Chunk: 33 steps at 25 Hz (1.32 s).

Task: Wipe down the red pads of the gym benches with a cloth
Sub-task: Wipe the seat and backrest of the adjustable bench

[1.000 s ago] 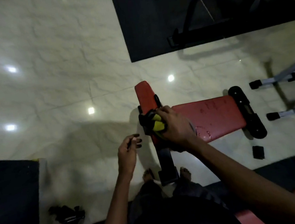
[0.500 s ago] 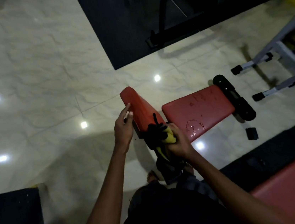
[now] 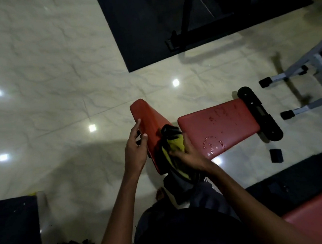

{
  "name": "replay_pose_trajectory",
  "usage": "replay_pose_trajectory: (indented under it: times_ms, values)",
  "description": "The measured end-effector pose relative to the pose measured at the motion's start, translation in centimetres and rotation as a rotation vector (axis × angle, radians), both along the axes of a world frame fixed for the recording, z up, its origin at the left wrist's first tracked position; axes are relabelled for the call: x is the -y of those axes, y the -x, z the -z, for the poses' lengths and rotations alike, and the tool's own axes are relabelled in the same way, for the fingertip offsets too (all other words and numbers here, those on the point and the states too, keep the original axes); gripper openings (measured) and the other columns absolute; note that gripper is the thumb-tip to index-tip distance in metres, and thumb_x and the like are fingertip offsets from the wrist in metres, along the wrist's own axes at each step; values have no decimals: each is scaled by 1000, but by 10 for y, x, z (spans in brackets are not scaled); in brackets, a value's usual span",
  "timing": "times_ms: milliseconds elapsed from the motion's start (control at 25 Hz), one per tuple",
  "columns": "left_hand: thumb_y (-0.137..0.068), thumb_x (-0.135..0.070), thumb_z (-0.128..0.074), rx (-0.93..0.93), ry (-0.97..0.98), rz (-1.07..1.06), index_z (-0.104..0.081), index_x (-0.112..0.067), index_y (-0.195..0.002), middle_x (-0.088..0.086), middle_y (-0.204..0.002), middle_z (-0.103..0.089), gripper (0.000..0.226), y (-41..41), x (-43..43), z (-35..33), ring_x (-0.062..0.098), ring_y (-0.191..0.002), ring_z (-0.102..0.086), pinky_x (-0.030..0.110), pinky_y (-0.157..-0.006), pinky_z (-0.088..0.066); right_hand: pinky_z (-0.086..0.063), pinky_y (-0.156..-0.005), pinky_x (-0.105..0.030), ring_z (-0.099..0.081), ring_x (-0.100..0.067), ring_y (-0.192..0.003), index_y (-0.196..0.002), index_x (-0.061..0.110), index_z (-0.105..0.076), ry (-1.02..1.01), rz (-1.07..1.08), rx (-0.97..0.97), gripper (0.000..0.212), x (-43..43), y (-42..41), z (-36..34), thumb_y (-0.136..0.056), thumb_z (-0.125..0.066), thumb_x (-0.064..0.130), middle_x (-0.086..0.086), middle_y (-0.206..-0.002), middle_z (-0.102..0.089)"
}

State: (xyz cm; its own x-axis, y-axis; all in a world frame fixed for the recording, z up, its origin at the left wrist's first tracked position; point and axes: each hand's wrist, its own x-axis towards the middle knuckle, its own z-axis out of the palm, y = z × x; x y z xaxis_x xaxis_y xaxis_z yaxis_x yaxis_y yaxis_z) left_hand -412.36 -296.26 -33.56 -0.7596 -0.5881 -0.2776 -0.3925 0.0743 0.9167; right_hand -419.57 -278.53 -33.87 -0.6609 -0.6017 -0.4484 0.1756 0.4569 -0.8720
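A cloth (image 3: 176, 143) at the tilted red pad (image 3: 150, 123).
The left hand (image 3: 134, 151), fingers straight, touches its edge; the right hand (image 3: 190, 156) grips the cloth over its lower part; a flat red pad (image 3: 217, 127) lies just beside.

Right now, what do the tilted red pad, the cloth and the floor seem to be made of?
The tilted red pad: probably vinyl or leatherette over padding; smooth skin, soft sheen, rounded edges. The cloth: woven or microfibre fabric, yellow and black, matte; it bunches in folds. The floor: polished marble-look tile, glossy; veining, a joint line, sharp light reflections.
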Motion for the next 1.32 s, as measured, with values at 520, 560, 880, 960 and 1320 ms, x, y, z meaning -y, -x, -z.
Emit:
replay_pose_trajectory:
  times_ms: [520, 560, 880, 960, 1320]
  values:
    - [-107, -47, -29, 269, 181, -401, -28, -48, -152, -28, -149, -34, 44, 56, -62, -22, -22, -118, -39, 7, -95, -33, -42, -106, -26, -45, -4, -129, -151, 24, -32, 97, -251, -103, 69, 35, 82, 34, -96, -52, 60, 1, -150, -39]
    - [-107, -47, -27, 282, 196, -408, -28, -47, -152, -25, -150, -36, 45, 58, -62, -21, -24, -117, -40, 7, -95, -34, -40, -107, -28, -43, -10, -134, -155, 24, -25, 98, -296, -148, 71, 39, 83, 37, -97, -48, 59, 0, -156, -33]
    - [-103, -51, -31, 427, 253, -259, -6, -43, -157, 0, -153, -31, 60, 79, -43, -23, 7, -119, -48, 22, -89, -39, -44, -107, -42, -51, -20, -127, -144, 9, -48, 136, -210, -122, 45, 97, 149, 59, -101, -55, 21, -11, -142, -52]
    - [-104, -51, -32, 455, 328, -269, -6, -40, -158, 3, -157, -28, 61, 92, -34, -17, 20, -130, -48, 31, -93, -44, -48, -99, -39, -56, -16, -119, -138, 14, -53, 172, -289, -141, 41, 115, 167, 52, -98, -56, 20, -7, -135, -56]
    - [-108, -33, -30, 477, 431, -332, -14, -34, -159, 0, -151, -38, 53, 98, -36, -13, -8, -113, -43, -7, -79, -30, -47, -99, -47, -62, -15, -110, -117, 28, -65, 174, -723, -70, 36, 157, 221, 74, -95, -54, 55, 7, -115, -67]
